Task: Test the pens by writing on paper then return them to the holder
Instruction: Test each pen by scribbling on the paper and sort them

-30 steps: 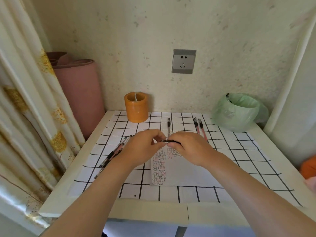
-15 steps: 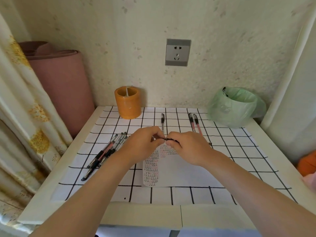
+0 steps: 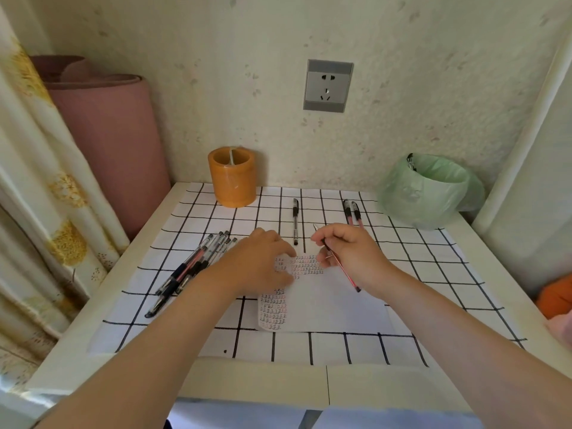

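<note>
The paper (image 3: 334, 305) lies nearest on the checked cloth (image 3: 309, 348), its left part already filled with rows of small test marks and its right part blank. The left hand (image 3: 260, 264) rests palm down on the sheet's upper left corner, knuckles up; its fingertips are tucked under, so whether they pinch anything cannot be told. The right hand (image 3: 353, 255) pinches a red pen (image 3: 347, 273) between thumb and curled fingers. The pen slants across the paper's top edge, and its fine point seems to aim away from the sheet. To test it well, the person should turn the tip down, keep the left hand pressing the sheet flat, and write in the blank area beside the last marks. Farther off lie a bundle of pens (image 3: 192, 270) to the left, a single pen (image 3: 296, 221) and two pens (image 3: 351, 212). The orange holder (image 3: 232, 181) stands by the wall.
</note>
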`<state>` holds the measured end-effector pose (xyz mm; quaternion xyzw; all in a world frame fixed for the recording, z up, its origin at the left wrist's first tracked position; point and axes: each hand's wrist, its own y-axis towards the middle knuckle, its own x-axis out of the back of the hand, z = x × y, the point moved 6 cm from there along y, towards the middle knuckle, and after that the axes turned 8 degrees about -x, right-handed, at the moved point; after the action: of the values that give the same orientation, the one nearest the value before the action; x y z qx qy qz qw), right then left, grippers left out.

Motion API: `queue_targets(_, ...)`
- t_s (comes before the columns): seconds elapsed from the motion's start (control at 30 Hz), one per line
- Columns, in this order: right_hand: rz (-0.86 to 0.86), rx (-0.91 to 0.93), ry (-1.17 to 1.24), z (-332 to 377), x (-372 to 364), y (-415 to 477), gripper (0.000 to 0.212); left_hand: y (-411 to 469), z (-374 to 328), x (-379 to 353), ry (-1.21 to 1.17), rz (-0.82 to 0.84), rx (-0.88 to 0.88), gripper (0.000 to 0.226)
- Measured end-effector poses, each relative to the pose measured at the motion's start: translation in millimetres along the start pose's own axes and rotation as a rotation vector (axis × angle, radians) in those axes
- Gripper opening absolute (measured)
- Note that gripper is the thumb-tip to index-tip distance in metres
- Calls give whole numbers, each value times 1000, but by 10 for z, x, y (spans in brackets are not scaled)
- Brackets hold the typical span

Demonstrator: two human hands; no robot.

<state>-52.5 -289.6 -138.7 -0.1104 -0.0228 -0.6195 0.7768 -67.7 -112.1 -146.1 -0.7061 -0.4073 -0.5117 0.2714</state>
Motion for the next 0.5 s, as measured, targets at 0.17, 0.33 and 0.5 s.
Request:
queue_targets(0.17, 80, -61, 95, -55, -59, 26, 42, -8, 0, -123, -40, 99, 5, 72)
queue_targets(0.33, 132, -14, 77, -91, -158, -36, 15, -54, 76, -79, 19, 116, 42, 73)
queue_targets(0.5, 171, 2, -85, -171, -328, -41, 22, -83, 79, -60, 17, 126, 44, 74)
